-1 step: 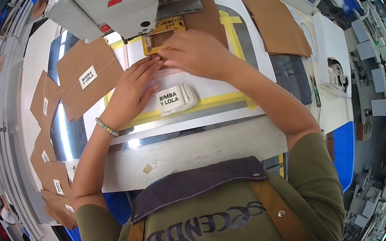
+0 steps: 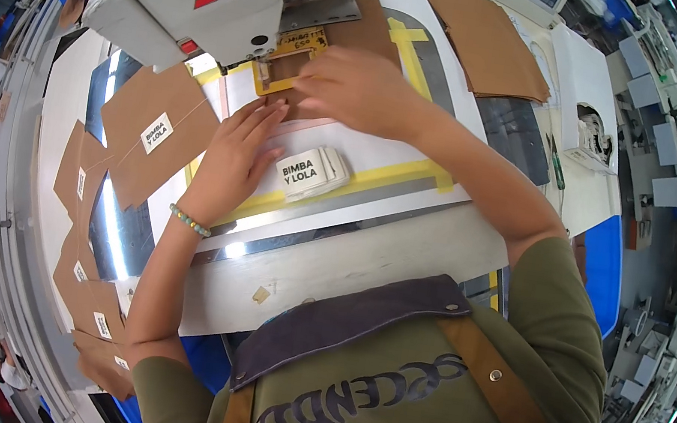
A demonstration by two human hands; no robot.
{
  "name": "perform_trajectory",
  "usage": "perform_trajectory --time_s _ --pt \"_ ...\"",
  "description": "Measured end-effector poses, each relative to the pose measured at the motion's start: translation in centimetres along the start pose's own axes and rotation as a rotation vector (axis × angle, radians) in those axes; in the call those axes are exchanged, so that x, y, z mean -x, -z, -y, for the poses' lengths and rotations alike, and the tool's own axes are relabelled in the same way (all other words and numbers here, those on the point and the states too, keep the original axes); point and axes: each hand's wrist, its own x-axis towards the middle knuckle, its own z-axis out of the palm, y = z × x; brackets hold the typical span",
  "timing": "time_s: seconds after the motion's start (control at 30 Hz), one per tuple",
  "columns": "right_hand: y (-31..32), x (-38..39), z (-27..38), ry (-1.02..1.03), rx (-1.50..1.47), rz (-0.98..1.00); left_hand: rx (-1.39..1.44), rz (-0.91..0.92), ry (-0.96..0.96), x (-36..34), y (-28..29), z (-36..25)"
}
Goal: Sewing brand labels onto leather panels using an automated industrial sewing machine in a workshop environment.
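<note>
My left hand (image 2: 234, 164) lies flat, fingers stretched out, with its fingertips on the edge of a brown fabric or leather-like piece (image 2: 294, 110) below the sewing machine. Just right of it, my right hand (image 2: 364, 92) is closed, its fingertips bent together by the yellow template frame (image 2: 268, 87). What these fingers pinch, if anything, is hidden. The sewing machine head (image 2: 203, 6), white with a red mark, stands above the frame at the upper left. Below my hands a small stack of white labels (image 2: 309, 174) with dark print rests on the white sheet.
Brown panels (image 2: 132, 109) with white labels overlap down the left side. A pile of plain brown panels (image 2: 487, 46) lies at the upper right. Beside it are a white box (image 2: 584, 95) and green-handled snips (image 2: 558, 169). Blue bins (image 2: 603, 270) flank the table.
My right hand has shifted slightly to the right, away from my left fingertips. My left hand stays on the brown piece, and the whole view has shifted a little.
</note>
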Motion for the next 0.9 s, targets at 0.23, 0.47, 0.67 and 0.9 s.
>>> perform_trajectory --time_s 0.23,0.47,0.67,0.9 --pt "4.5 8.0 0.2 -0.400 0.005 0.323 -0.272 0.058 0.030 1.1 -0.6 1.3" --pt "3.1 7.2 1.4 -0.332 0.058 0.490 -0.341 0.018 0.079 3.0 0.2 1.1" --pt "2.5 6.2 1.2 -0.342 -0.010 0.492 -0.291 -0.006 0.143 4.4 0.5 1.0" --pt "4.1 9.1 0.7 -0.440 -0.184 0.288 -0.165 -0.159 0.187 4.9 0.5 1.8"
